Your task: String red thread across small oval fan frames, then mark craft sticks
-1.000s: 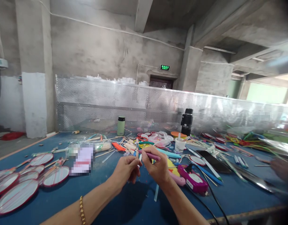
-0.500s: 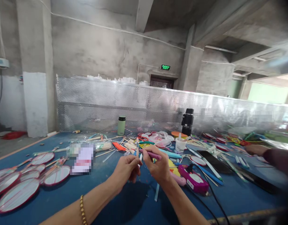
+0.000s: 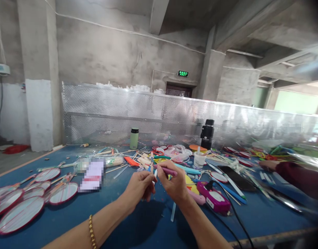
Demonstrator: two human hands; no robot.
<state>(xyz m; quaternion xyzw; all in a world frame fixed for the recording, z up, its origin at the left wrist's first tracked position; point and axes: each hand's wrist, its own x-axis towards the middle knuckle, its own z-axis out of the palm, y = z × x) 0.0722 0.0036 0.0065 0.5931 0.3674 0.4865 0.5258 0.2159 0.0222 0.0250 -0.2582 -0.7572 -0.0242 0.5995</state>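
My left hand (image 3: 140, 185), at the middle of the table, is closed in a pinch on a slim flat wooden stick (image 3: 152, 160) standing upright above the fingertips. Close beside it, my right hand (image 3: 174, 183) is wrapped round a purple pen-shaped tool (image 3: 169, 171). A short white piece shows between the two hands; which of them holds it I cannot tell. Right of my right hand lie a pink rounded handle (image 3: 196, 197), a yellow piece (image 3: 191, 186) and a purple box (image 3: 214, 200) with a black cable.
Round red-rimmed hoops (image 3: 21, 215) lie at left, near a blurred-out card (image 3: 93, 175). A green bottle (image 3: 134, 139), black flask (image 3: 207, 135), white cup (image 3: 199, 159) and dark phone (image 3: 236, 178) stand or lie beyond. Another person's hand (image 3: 268, 165) reaches in at right.
My hands keep nearly the same place and grip. At the right, the other person's hand and sleeve have shifted left, and a shiny dark object near that arm looks different.
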